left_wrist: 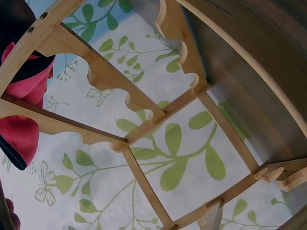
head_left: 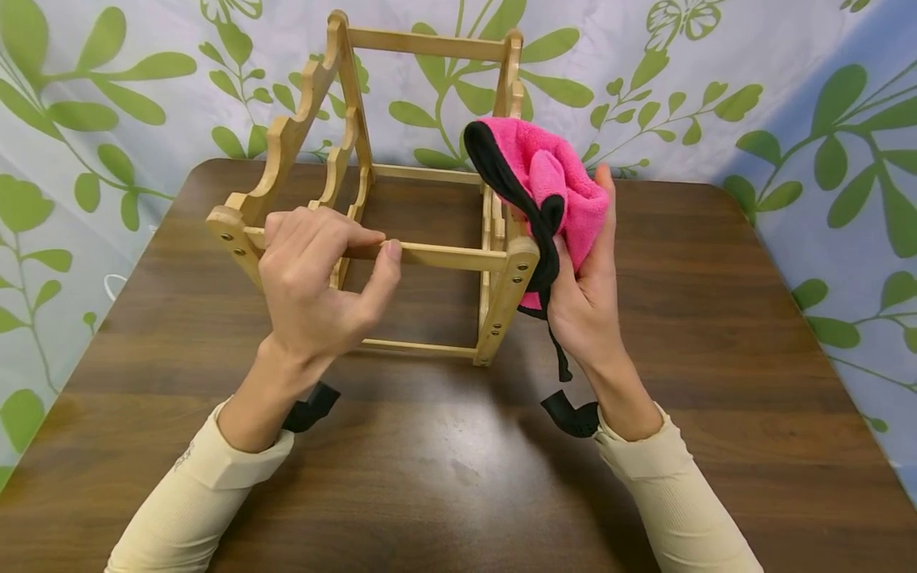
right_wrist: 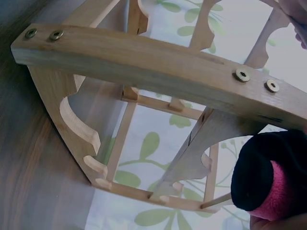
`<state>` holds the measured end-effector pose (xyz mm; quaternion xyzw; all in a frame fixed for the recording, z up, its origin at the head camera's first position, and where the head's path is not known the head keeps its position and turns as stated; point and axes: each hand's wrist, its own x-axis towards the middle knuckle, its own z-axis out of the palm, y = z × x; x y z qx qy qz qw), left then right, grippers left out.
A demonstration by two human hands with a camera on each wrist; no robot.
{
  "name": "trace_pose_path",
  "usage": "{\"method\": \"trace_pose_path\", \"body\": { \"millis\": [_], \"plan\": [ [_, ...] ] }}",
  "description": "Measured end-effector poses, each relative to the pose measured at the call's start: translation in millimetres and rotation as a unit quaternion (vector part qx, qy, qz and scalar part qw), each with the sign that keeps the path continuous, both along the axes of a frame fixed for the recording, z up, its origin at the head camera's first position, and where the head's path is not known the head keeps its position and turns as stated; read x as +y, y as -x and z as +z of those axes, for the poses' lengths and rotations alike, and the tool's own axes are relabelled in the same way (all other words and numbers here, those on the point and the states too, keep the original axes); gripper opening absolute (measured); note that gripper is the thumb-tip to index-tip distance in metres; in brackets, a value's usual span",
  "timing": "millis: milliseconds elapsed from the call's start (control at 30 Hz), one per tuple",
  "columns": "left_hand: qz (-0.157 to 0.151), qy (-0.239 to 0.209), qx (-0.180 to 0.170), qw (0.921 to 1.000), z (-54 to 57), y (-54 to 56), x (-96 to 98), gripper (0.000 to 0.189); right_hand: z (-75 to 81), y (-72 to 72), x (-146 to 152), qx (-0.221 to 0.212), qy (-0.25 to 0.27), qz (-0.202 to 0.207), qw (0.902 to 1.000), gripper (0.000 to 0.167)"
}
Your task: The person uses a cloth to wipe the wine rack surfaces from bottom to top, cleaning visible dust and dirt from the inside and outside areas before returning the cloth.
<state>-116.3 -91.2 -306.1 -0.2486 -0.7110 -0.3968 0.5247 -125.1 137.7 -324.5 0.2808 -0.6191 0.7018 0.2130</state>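
A light wooden rack [head_left: 444, 256] with wavy notched slats stands on the table. Over its near top rail, my left hand [head_left: 315, 274] has curled fingers, pinching the bar between thumb and forefinger. My right hand [head_left: 591, 294] holds a bunched pink fleecy cloth [head_left: 573, 187] with black edging. The cloth overlaps the rack's right upper side, and a black strip dangles below it. In the right wrist view, the cloth [right_wrist: 271, 191] is bunched just under a curved side piece with brass-coloured screws [right_wrist: 242, 75]. The left wrist view looks through the rack's slats [left_wrist: 110, 76].
The dark brown wooden table [head_left: 444, 485] extends around the rack. Behind it hangs a pale curtain-like backdrop [head_left: 673, 135] with green leaves and butterflies. Black straps [head_left: 573, 414] show beside both wrists.
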Motion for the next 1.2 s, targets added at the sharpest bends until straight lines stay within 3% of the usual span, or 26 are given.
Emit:
{"method": "trace_pose_path", "body": {
  "millis": [200, 533, 967, 1200],
  "plan": [
    [-0.010, -0.007, 0.004, 0.9999, -0.4, 3.1, -2.0, 0.025, -2.8, 4.2, -2, 0.024, -0.018, -0.014, 0.9995, 0.063],
    [-0.026, -0.027, 0.017, 0.9992, -2.0, 6.9, -4.1, 0.025, -9.0, 11.6, 1, 0.039, -0.098, -0.089, 0.9904, 0.059],
    [-0.019, -0.050, 0.013, 0.9985, -0.9, 12.0, -9.3, 0.031, -2.9, 18.6, -2, 0.066, -0.129, -0.126, 0.9813, 0.057],
    [-0.016, -0.070, 0.022, 0.9972, -3.2, 14.8, -9.3, 0.033, -0.5, 20.6, -4, 0.048, -0.130, -0.131, 0.9816, 0.057]
  ]
}}
